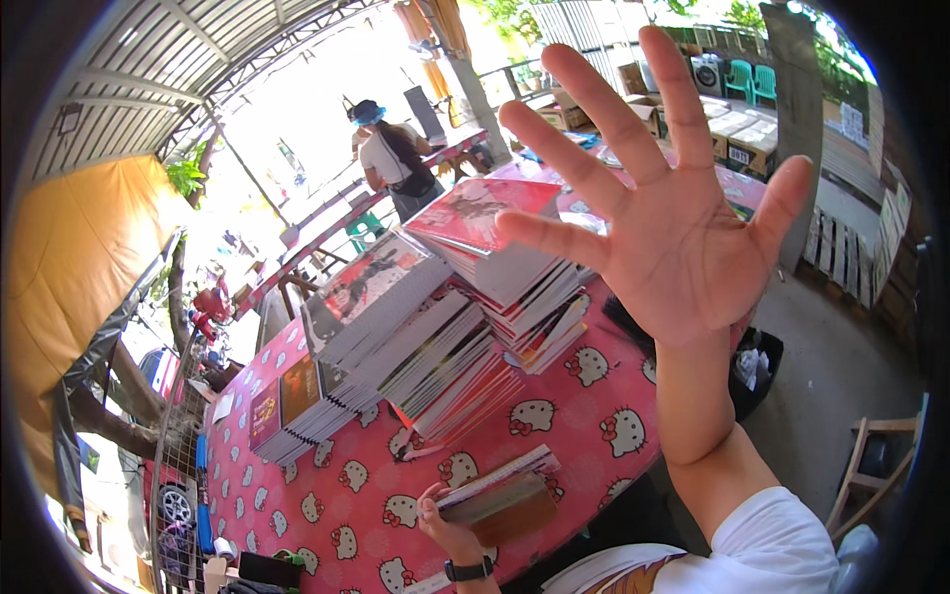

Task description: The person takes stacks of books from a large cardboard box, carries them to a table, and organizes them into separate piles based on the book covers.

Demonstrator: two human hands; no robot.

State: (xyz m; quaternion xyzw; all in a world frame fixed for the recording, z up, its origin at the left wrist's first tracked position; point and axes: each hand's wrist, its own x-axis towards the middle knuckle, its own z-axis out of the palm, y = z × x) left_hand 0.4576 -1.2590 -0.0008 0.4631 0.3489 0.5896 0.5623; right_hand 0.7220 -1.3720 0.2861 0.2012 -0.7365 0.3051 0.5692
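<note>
Raised high at the right is my right hand (683,228), palm toward me, with its fingers spread and nothing in it. My left hand (450,525), a dark watch on its wrist, is closed around the left end of a thin bundle of booklets (503,487) low over the table. The bundle's lower side looks brown. Beyond it stand tall stacks of books on the pink table (336,495): a red-covered stack (485,213), a grey-and-red one (376,297), and a lower pile of spiral-bound books (307,406) at the left. My raised hand hides part of the background.
A person (396,163) in a blue hat is at a long table farther back. Cardboard boxes (737,134) and green chairs (752,81) are at the back right. A black bin (760,366) stands beside the table, and a wooden chair (871,460) is at the right edge.
</note>
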